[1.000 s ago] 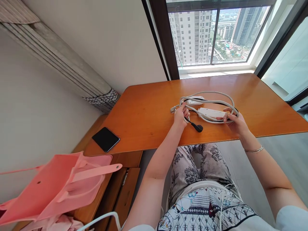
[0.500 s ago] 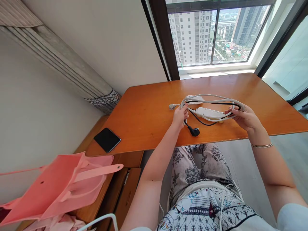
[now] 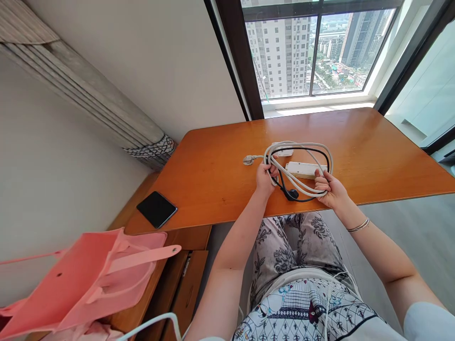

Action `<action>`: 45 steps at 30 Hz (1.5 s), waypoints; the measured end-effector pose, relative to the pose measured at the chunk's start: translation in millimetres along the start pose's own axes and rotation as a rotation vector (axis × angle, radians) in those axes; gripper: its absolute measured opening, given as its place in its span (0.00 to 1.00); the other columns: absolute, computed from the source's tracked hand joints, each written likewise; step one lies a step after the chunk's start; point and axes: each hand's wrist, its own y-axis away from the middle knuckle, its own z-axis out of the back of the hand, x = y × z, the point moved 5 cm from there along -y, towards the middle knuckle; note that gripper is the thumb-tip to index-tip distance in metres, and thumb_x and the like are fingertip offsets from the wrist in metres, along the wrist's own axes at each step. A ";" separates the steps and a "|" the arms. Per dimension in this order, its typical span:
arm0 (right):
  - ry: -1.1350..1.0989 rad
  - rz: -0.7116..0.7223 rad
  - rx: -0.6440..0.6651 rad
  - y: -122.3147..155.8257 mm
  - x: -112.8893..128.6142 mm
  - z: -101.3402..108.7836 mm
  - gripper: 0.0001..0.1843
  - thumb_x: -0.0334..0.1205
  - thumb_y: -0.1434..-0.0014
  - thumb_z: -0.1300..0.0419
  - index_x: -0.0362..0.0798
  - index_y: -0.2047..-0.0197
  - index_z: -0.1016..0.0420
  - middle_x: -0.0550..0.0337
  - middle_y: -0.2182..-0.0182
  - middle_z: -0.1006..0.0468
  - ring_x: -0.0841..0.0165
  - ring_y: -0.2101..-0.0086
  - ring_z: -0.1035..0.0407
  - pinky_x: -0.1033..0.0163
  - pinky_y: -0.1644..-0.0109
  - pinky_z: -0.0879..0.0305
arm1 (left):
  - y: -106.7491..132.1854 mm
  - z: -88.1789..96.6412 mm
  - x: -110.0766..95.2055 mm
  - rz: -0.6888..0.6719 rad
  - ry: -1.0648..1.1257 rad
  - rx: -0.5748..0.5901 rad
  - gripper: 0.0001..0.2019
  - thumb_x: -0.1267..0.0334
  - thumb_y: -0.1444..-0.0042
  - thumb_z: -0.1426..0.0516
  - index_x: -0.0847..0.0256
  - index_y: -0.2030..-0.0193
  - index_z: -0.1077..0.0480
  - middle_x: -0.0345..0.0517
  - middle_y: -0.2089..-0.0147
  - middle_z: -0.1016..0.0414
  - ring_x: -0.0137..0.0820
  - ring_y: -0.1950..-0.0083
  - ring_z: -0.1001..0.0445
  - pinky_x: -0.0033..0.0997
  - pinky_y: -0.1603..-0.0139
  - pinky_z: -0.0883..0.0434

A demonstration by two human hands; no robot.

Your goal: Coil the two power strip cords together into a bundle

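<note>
Loops of white cable [image 3: 308, 145] and black cable [image 3: 327, 160] are bunched between my two hands above the wooden table. My left hand [image 3: 266, 178] is closed round the left end of the loops. On the right end, my right hand [image 3: 329, 189] has its fingers wrapped round the same cables. A white power strip [image 3: 304, 169] lies on the table behind the loops, and a second white power strip [image 3: 284, 150] is partly hidden by them. A black plug [image 3: 292, 194] hangs below the coil. A pale plug [image 3: 249, 160] sticks out to the left.
The wooden table [image 3: 213, 180] has a black phone [image 3: 157, 209] at its left edge. A pink bag [image 3: 88, 279] stands at lower left over wooden drawers [image 3: 190, 284]. Behind the table is a window [image 3: 284, 57], with a tied curtain [image 3: 95, 104] on the left.
My right hand has moved left and slightly toward me, bringing the two ends of the coil closer together. The loops are now shorter and rounder. My left hand has barely moved.
</note>
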 end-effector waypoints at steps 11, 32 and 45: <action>0.091 -0.069 -0.215 -6.2 -54.6 -12.9 0.12 0.35 0.25 0.56 0.47 0.59 0.35 0.77 0.83 0.51 0.80 0.87 0.52 0.78 0.81 0.44 | -0.4 0.0 4.8 -0.330 -0.145 0.126 0.26 0.68 0.64 0.25 0.54 0.55 0.21 0.33 0.72 0.35 0.22 0.72 0.40 0.23 0.71 0.40; 2.107 1.084 -0.392 -19.0 3.7 -37.3 0.18 0.53 0.39 0.37 0.61 0.46 0.25 0.45 0.40 0.28 0.43 0.33 0.45 0.27 0.32 0.54 | 6.4 -2.7 5.9 -0.139 0.092 0.069 0.33 0.27 0.41 0.51 0.59 0.66 0.29 0.33 0.80 0.49 0.20 0.82 0.56 0.26 0.81 0.52; 2.229 0.762 -0.046 -56.5 -20.6 -84.6 0.20 0.55 0.34 0.40 0.52 0.46 0.24 0.49 0.45 0.19 0.52 0.42 0.29 0.34 0.28 0.60 | 0.6 -1.6 13.4 -0.169 0.004 0.022 0.37 0.35 0.31 0.63 0.59 0.55 0.22 0.53 0.53 0.18 0.34 0.50 0.20 0.32 0.49 0.24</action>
